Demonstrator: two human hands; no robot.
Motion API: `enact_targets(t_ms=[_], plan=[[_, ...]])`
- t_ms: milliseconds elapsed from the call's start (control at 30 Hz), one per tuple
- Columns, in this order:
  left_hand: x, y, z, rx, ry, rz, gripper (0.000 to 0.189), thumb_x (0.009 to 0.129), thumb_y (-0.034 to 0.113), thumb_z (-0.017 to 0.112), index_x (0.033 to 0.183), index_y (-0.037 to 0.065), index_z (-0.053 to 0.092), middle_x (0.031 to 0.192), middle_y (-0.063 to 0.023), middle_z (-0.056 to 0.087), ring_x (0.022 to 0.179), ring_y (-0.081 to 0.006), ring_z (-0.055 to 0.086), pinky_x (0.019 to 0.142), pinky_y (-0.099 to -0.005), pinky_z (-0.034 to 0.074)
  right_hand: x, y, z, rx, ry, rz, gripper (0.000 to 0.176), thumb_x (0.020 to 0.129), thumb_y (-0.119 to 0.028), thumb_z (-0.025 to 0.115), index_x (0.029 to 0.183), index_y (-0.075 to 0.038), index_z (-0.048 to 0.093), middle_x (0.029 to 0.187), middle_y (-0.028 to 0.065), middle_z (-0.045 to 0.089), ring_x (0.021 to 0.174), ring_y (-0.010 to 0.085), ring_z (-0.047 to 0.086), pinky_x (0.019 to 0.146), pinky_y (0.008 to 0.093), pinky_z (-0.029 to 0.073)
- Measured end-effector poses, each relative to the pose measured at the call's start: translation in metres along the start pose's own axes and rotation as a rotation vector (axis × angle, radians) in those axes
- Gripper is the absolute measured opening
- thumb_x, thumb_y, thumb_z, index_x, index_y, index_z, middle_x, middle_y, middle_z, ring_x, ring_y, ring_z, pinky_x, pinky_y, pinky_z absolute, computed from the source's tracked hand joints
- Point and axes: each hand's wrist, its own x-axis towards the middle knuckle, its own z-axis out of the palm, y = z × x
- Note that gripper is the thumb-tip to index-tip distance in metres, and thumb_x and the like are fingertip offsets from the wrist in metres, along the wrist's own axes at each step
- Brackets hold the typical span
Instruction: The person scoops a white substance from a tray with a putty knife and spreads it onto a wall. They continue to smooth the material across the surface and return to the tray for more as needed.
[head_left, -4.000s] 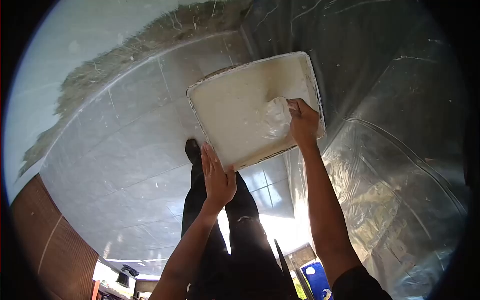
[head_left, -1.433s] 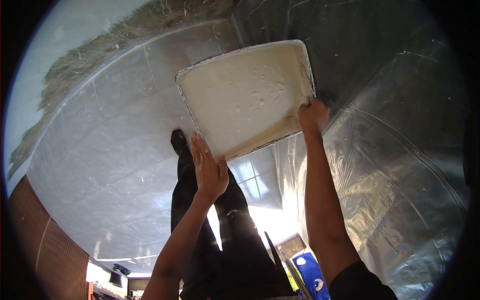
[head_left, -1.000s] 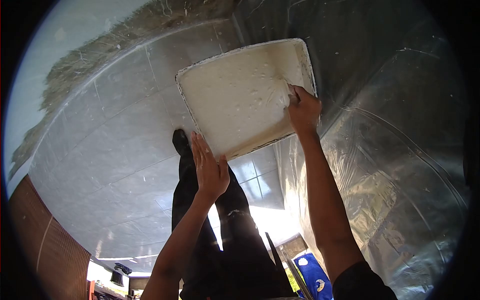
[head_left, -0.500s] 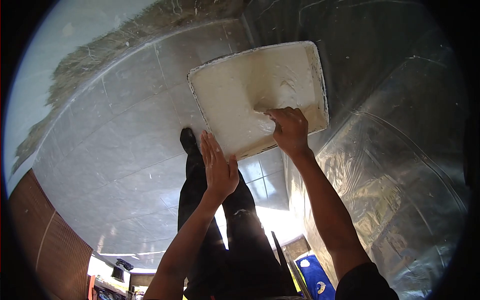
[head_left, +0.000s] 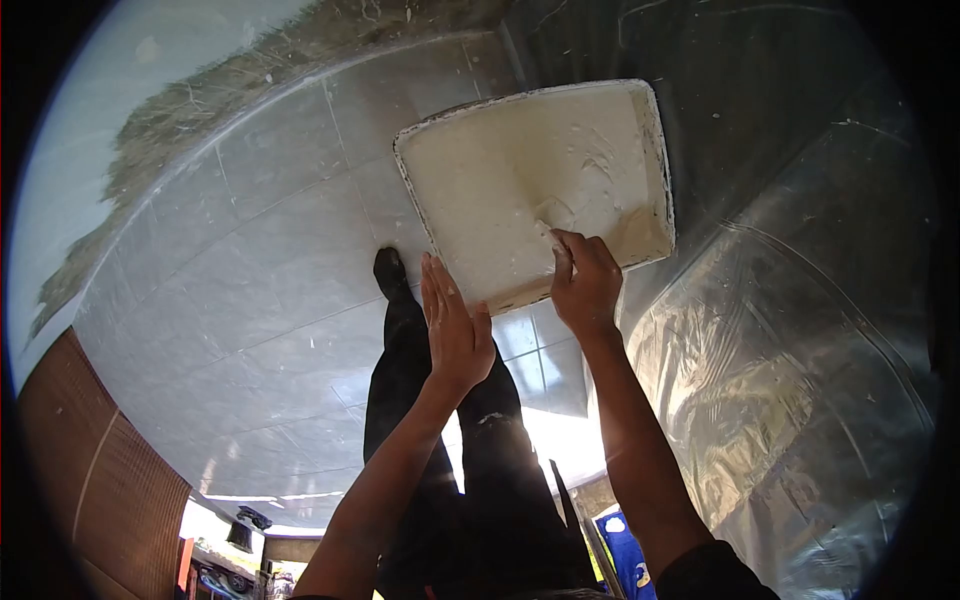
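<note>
A rectangular tub (head_left: 404, 170) with a crusted rim holds a thick off-white mix (head_left: 480, 180), ridged toward the far right. My right hand (head_left: 588, 285) is closed over the near side of the tub, gripping a small flat scraper (head_left: 546, 234) smeared with the mix. The scraper's tip is at the surface of the mix, beside a curved mark; its handle is hidden in my fingers. At the tub's near left corner, my left hand (head_left: 460, 340) is open, its fingers stretched out along the outside of the rim.
Grey tiled floor (head_left: 270, 270) spreads to the left of my dark-clothed legs (head_left: 400, 400). Wrinkled plastic sheeting (head_left: 740, 400) covers the right side. A partly coated wall (head_left: 150, 110) curves along the upper left. A brown ribbed panel (head_left: 100, 470) stands at lower left.
The tub and both hands sit slightly farther right in view. My right hand has turned the scraper from lying sideways to pointing up and away, leaving a curved mark in the mix.
</note>
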Motion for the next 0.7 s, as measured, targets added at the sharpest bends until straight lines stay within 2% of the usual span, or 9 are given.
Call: enact_targets(t_ms=[67,167,200,367,433,500,567,633,700], plan=[[0.001,0.003,-0.004,0.002,-0.011,-0.027,0.075,0.107,0.039,0.027,0.155,-0.011,-0.001,0.162,-0.0329,0.007,0.151,-0.0477,0.009,0.123,-0.0510,0.008,0.012,0.012,-0.009,-0.121,-0.167,0.243,0.017,0.087,-0.006,0.064,0.105,-0.006,0.066,0.090,0.0175,0.071,0.082,0.0365,0.066,0.072,0.0480,0.052],[0.002,0.002,-0.005,-0.048,-0.006,-0.001,0.073,0.105,0.032,0.033,0.154,-0.012,0.003,0.160,-0.0367,0.010,0.150,-0.0498,0.012,0.123,-0.0527,0.009,0.026,0.026,-0.030,-0.069,-0.240,0.223,0.017,0.089,-0.007,0.062,0.106,-0.005,0.063,0.090,0.0208,0.069,0.084,0.0412,0.066,0.075,0.0505,0.052],[0.001,0.001,-0.005,-0.051,-0.008,-0.005,0.073,0.105,0.032,0.033,0.154,-0.012,0.003,0.160,-0.0367,0.010,0.150,-0.0498,0.012,0.123,-0.0527,0.009,0.029,0.035,-0.033,0.082,-0.071,0.230,0.020,0.087,-0.004,0.060,0.108,-0.002,0.061,0.089,0.0217,0.069,0.085,0.0423,0.067,0.077,0.0504,0.052],[0.001,0.001,-0.003,-0.092,-0.006,-0.019,0.073,0.106,0.035,0.031,0.154,-0.012,0.003,0.160,-0.0364,0.010,0.150,-0.0492,0.013,0.124,-0.0515,0.010,0.016,0.027,-0.019,-0.178,-0.100,0.452,0.020,0.084,-0.002,0.059,0.103,0.003,0.060,0.094,0.0255,0.070,0.089,0.0434,0.068,0.081,0.0490,0.054],[0.001,0.001,-0.007,-0.088,-0.015,-0.032,0.073,0.106,0.036,0.030,0.154,-0.013,0.003,0.160,-0.0362,0.011,0.150,-0.0490,0.013,0.124,-0.0513,0.010,0.031,0.012,-0.030,0.226,0.084,0.703,0.018,0.084,-0.003,0.059,0.102,0.003,0.060,0.094,0.0260,0.070,0.092,0.0451,0.068,0.084,0.0503,0.052],[0.002,0.001,-0.009,-0.089,-0.025,-0.039,0.074,0.106,0.037,0.030,0.153,-0.013,0.003,0.160,-0.0359,0.011,0.150,-0.0488,0.013,0.124,-0.0511,0.010,0.024,0.022,-0.015,0.082,0.095,0.724,0.019,0.085,-0.004,0.058,0.103,0.003,0.060,0.095,0.0265,0.070,0.092,0.0451,0.068,0.083,0.0509,0.052],[0.002,0.000,-0.009,-0.118,-0.018,-0.014,0.074,0.107,0.037,0.029,0.153,-0.014,0.004,0.160,-0.0351,0.012,0.150,-0.0490,0.014,0.123,-0.0513,0.010,0.014,0.007,-0.003,-0.152,-0.072,0.622,0.018,0.085,-0.005,0.060,0.101,0.003,0.061,0.093,0.0279,0.069,0.090,0.0451,0.069,0.081,0.0507,0.053],[0.002,0.000,-0.010,-0.111,-0.029,-0.013,0.074,0.107,0.037,0.029,0.153,-0.015,0.004,0.160,-0.0353,0.013,0.150,-0.0493,0.014,0.123,-0.0517,0.011,0.010,-0.001,-0.011,-0.019,-0.010,0.641,0.019,0.085,-0.005,0.058,0.103,0.002,0.060,0.092,0.0310,0.068,0.091,0.0473,0.068,0.081,0.0526,0.052],[0.001,-0.002,-0.013,-0.093,-0.027,-0.019,0.074,0.107,0.037,0.029,0.152,-0.016,0.004,0.160,-0.0355,0.014,0.149,-0.0496,0.015,0.123,-0.0520,0.011,0.007,-0.002,-0.011,0.094,0.142,0.867,0.020,0.084,-0.006,0.058,0.103,0.002,0.060,0.090,0.0330,0.067,0.093,0.0488,0.067,0.082,0.0545,0.051]])
